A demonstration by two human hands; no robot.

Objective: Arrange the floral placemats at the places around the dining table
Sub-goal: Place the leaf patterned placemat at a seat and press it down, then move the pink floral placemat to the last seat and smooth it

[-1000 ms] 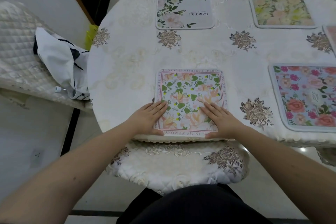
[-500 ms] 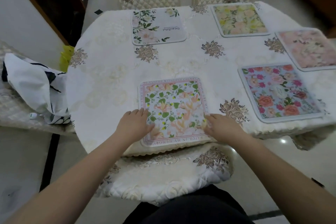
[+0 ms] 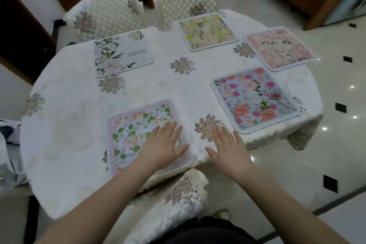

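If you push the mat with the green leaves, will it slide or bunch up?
Probably slide: the leafy placemat lies flat with crisp edges, so it looks fairly stiff. The left hand rests flat on it. The lace tablecloth beneath might wrinkle instead.

I read "Beautiful" upside down on the white leafy placemat (image 3: 123, 54) at the far left, smaller print beneath it illegible, border lettering on nearest placemat (image 3: 142, 134) too blurred

Both forearms bare, reaching in from 6 o'clock toward 12. Left hand (image 3: 165, 144) flat, palm down, fingers together pointing to 12–1 o'clock, thumb out toward 3. Right hand (image 3: 230, 147) flat, palm down, fingers pointing to 11, thumb out toward 9. Hands near, apart.
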